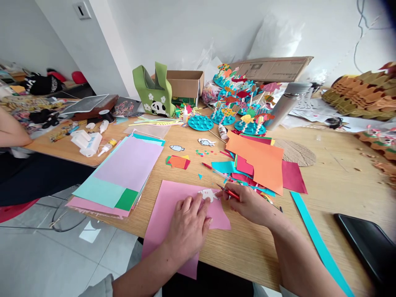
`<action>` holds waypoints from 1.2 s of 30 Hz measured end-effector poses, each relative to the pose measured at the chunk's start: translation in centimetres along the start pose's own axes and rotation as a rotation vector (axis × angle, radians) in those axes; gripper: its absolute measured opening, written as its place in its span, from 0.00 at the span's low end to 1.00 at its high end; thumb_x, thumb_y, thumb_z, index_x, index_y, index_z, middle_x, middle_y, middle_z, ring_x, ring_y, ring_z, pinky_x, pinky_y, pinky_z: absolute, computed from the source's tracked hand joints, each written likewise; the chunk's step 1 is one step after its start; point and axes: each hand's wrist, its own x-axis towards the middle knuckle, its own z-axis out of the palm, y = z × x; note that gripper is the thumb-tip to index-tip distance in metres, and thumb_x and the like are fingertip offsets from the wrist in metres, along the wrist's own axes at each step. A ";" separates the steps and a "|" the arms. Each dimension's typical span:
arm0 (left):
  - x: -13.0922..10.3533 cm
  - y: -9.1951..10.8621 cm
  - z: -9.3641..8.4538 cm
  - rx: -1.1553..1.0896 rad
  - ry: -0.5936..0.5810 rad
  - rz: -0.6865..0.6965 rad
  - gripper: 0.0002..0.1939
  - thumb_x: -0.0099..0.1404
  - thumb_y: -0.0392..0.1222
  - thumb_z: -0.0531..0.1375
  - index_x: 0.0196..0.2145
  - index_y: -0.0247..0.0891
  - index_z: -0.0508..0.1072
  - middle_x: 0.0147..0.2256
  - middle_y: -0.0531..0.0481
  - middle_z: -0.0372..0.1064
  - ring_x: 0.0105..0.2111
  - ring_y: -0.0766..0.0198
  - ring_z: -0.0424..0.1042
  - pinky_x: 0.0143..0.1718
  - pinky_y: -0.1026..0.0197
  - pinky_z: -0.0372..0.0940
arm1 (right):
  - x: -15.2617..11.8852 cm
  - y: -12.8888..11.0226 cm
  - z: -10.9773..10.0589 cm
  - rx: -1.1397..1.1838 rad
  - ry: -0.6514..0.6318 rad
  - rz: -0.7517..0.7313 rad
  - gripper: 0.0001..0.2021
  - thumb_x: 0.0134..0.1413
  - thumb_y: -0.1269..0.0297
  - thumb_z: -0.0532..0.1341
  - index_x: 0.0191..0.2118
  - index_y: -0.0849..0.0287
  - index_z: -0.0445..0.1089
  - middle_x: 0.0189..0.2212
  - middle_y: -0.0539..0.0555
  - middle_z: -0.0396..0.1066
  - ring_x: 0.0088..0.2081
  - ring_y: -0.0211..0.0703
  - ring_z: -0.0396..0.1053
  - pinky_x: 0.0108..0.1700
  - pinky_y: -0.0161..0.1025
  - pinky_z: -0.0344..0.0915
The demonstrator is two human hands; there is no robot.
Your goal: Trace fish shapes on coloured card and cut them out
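A sheet of pink paper (163, 206) lies at the table's front edge and hangs a little over it. On its upper part rests a white fish-shaped paper cutout (208, 194). My left hand (189, 220) lies flat over the pink sheet, fingers stretched out, with its fingertips pressing on the fish cutout. In my right hand (247, 202) is a red pencil (231, 192), its dark tip pointing left just above the cutout's tail end. Part of the pencil is hidden inside the fingers.
Colored paper sheets (130, 165) are stacked to the left. Orange paper (260, 156) and scraps lie behind my right hand. Fish cutouts (177, 148) and small paper dots sit further back. A black phone-like object (365, 243) and a blue strip (318, 243) are at right; a metal flask (284, 103) leans behind.
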 end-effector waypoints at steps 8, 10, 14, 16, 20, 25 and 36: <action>0.0 -0.1 0.0 0.003 0.008 0.001 0.23 0.71 0.44 0.50 0.62 0.42 0.59 0.62 0.46 0.57 0.51 0.53 0.60 0.48 0.48 0.60 | 0.1 0.5 -0.2 0.102 0.074 0.039 0.07 0.44 0.75 0.51 0.29 0.55 0.59 0.35 0.54 0.76 0.30 0.41 0.70 0.30 0.36 0.62; 0.0 -0.1 0.1 0.000 0.008 0.003 0.22 0.72 0.44 0.49 0.62 0.43 0.59 0.62 0.47 0.57 0.51 0.53 0.60 0.48 0.48 0.60 | 0.1 0.7 -0.3 0.169 0.130 0.059 0.07 0.45 0.75 0.51 0.30 0.55 0.59 0.40 0.55 0.76 0.30 0.39 0.71 0.29 0.35 0.63; 0.0 -0.1 0.2 0.006 0.015 0.009 0.22 0.72 0.44 0.49 0.62 0.43 0.59 0.61 0.47 0.57 0.51 0.53 0.60 0.48 0.48 0.60 | 0.1 0.7 -0.3 0.189 0.077 0.041 0.07 0.44 0.75 0.52 0.29 0.56 0.60 0.38 0.54 0.76 0.28 0.38 0.69 0.27 0.34 0.63; 0.0 -0.1 0.2 0.010 0.021 0.009 0.22 0.72 0.44 0.50 0.62 0.43 0.59 0.61 0.47 0.58 0.51 0.53 0.60 0.47 0.48 0.60 | 0.1 0.6 -0.2 0.160 0.026 0.029 0.08 0.43 0.76 0.51 0.28 0.56 0.60 0.36 0.54 0.76 0.30 0.40 0.71 0.29 0.34 0.64; 0.1 -0.1 0.3 0.008 0.020 0.009 0.22 0.72 0.44 0.49 0.62 0.43 0.59 0.62 0.47 0.57 0.51 0.52 0.60 0.47 0.47 0.60 | 0.1 0.5 0.0 0.089 -0.028 0.029 0.10 0.42 0.77 0.51 0.30 0.57 0.64 0.35 0.53 0.75 0.33 0.40 0.71 0.31 0.33 0.64; 0.0 -0.1 0.4 0.011 0.019 0.007 0.22 0.71 0.44 0.49 0.62 0.43 0.59 0.61 0.47 0.58 0.51 0.52 0.60 0.47 0.47 0.60 | 0.1 0.7 0.1 0.057 -0.041 0.031 0.09 0.44 0.76 0.51 0.30 0.57 0.65 0.34 0.53 0.74 0.32 0.40 0.70 0.31 0.34 0.63; 1.4 0.7 -1.7 0.053 -0.045 0.020 0.22 0.72 0.48 0.48 0.61 0.40 0.60 0.51 0.44 0.65 0.44 0.54 0.63 0.41 0.50 0.61 | 0.1 0.3 0.1 -0.006 0.012 -0.006 0.07 0.46 0.73 0.53 0.30 0.57 0.67 0.29 0.51 0.73 0.25 0.36 0.65 0.28 0.32 0.58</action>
